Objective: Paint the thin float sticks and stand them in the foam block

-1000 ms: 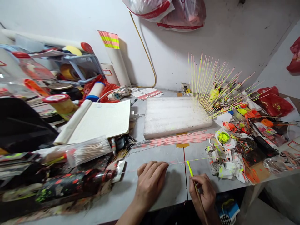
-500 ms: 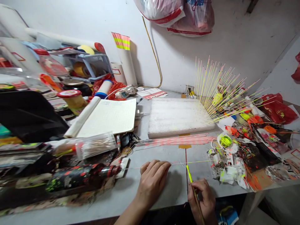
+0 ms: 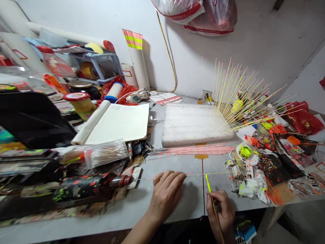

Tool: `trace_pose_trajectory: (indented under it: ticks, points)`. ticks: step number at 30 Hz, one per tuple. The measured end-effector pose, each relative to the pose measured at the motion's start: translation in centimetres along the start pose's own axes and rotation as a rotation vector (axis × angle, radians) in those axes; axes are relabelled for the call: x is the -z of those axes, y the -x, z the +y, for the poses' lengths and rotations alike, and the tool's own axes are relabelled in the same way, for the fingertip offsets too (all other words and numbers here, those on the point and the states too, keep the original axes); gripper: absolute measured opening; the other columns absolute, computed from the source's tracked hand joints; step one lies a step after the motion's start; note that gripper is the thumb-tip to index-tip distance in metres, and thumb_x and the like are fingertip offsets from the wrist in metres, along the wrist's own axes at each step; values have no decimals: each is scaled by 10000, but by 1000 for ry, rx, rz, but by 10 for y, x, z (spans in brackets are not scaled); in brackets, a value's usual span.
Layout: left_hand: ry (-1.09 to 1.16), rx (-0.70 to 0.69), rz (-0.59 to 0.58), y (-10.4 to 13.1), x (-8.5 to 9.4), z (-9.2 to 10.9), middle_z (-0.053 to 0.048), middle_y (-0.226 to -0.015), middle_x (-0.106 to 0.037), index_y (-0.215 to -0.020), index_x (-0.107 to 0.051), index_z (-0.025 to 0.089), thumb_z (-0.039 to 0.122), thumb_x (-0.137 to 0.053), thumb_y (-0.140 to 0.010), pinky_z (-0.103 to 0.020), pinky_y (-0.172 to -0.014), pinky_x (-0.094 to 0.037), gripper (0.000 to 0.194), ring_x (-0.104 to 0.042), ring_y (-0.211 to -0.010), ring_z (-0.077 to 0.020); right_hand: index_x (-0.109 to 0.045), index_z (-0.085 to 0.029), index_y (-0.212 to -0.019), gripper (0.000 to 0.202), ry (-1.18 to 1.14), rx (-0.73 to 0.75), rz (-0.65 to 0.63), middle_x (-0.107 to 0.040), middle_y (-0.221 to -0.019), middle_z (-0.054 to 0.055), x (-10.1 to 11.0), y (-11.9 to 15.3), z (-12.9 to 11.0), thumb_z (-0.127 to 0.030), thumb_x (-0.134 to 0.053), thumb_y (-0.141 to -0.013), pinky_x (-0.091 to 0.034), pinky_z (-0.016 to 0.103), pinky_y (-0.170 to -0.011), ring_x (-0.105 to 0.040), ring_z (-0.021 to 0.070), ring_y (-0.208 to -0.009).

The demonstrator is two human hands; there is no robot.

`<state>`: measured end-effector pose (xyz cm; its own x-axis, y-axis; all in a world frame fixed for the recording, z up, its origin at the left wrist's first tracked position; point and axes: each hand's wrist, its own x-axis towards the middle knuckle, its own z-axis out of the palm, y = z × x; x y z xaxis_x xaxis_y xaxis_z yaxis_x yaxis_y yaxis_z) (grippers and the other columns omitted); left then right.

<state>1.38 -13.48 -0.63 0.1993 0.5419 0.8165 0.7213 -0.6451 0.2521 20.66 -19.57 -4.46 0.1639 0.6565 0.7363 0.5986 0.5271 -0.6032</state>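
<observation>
right hand pinching a yellow-tipped brush, left hand over a thin stick, its grip too hidden to tell

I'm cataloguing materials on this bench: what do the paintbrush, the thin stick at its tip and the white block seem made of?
Paintbrush: probably wood, by its dull brown handle; bright yellow covers the head, hiding any bristles.
Thin stick: perhaps fibreglass or plastic, slender, straight, partly yellow; too fine to tell.
White block: likely plastic foam, matte, with a rough, greyish side.
</observation>
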Motion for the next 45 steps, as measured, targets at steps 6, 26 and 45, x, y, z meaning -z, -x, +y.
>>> trace_pose_trajectory:
  ticks: [6, 26, 45]
  points:
    - [-5, -6, -8, -2, 2, 0, 6, -847, -737, -993, -619, 205, 88, -531, -951, -309, -787, -385, 152, -636, -760, -128, -643, -213, -955, 102, 11, 19, 31, -659, -755, -2, -4, -2, 0, -119, -608, -940, -482, 211, -533, -576, 116, -609]
    - [0, 0, 7, -2, 1, 1, 9, -838, -737, -996, -613, 208, 81, -542, -936, -308, -783, -388, 157, -639, -751, -128, -638, -216, -969, 131, -90, 7, -14, -668, -756, 7, -8, 2, -11, -103, -588, -925, -507, 227, -548, -589, 130, -611]
    - [-3, 8, -17, 5, 0, -1, 16, -872, -743, -1004, -610, 220, 87, -546, -920, -315, -799, -388, 170, -655, -782, -127, -648, -224, -977, 111, -25, 23, -15, -685, -760, -2, -17, -1, -12, -134, -593, -942, -518, 220, -543, -612, 124, -595]
